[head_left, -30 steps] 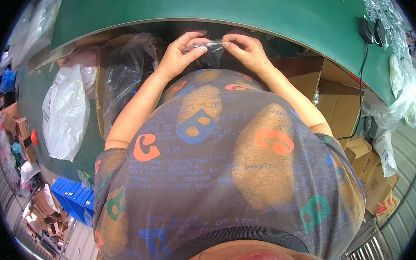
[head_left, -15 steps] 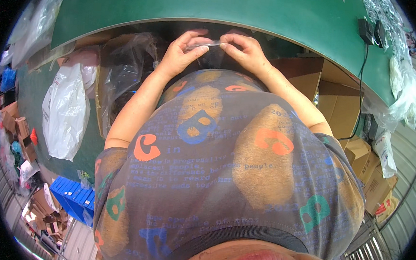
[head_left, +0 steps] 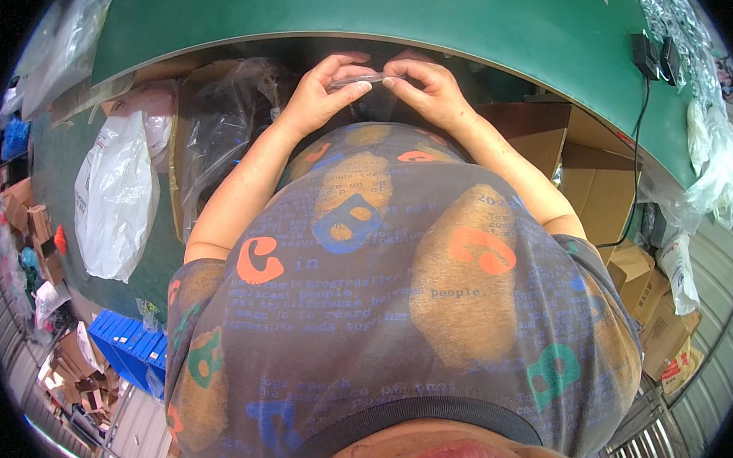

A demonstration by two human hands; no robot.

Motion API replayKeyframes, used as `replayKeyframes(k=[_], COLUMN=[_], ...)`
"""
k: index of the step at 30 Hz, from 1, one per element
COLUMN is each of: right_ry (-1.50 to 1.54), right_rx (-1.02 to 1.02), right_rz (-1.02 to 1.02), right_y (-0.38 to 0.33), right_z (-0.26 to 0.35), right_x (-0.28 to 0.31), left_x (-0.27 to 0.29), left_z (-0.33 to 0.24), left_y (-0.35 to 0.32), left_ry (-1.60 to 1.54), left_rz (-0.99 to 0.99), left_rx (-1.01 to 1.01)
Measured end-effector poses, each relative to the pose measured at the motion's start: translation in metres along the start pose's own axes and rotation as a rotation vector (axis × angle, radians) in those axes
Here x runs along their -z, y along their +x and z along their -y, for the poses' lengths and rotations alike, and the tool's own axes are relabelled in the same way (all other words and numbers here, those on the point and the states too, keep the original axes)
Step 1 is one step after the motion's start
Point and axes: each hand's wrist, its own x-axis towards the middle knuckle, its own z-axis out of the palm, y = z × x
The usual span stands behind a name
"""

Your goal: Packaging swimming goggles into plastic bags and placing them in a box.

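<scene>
Both the left hand [head_left: 320, 92] and right hand [head_left: 430, 88] pinch a small clear strip [head_left: 365, 79] between fingertips at 12 o'clock, just below the green table [head_left: 480, 26] edge; so thin a pinch could slip, dropping it into the bags below.

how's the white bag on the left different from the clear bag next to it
The white bag is opaque and hides what is inside; the clear bag lets the brown box behind it show through. The white one hangs smooth and rounded; the clear one is crinkled and glossy with reflections. Both are plastic and sit below the green table edge.
</scene>
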Motion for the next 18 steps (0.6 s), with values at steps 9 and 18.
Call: replayKeyframes(k=[9, 18], right_ry=[-0.065, 0.077], right_rx=[0.038, -0.013], right_rz=[-0.003, 0.14], right_y=[0.0, -0.002], right_z=[0.013, 0.036], right_x=[-0.003, -0.003], left_x=[0.005, 0.015], left_z=[-0.015, -0.057], left_y=[-0.006, -0.025], left_ry=[0.017, -0.057], left_rz=[0.026, 0.157], left_rx=[0.096, 0.277])
